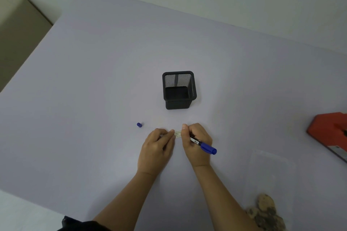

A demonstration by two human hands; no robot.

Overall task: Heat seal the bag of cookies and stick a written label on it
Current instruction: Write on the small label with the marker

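Blue marker (pixel 203 146) gripped in right hand (pixel 197 143), tip hidden; left hand (pixel 156 151) fingers pin label (pixel 178 134), near table's (pixel 93 80) front edge.

Dim, flat, cool light w/ brightest patch approx mid-frame on the pale lavender tabletop (pixel 93 80), shadows soft and faint, no glare, wide-angle bending of edges, slight softness toward 5 o'clock.
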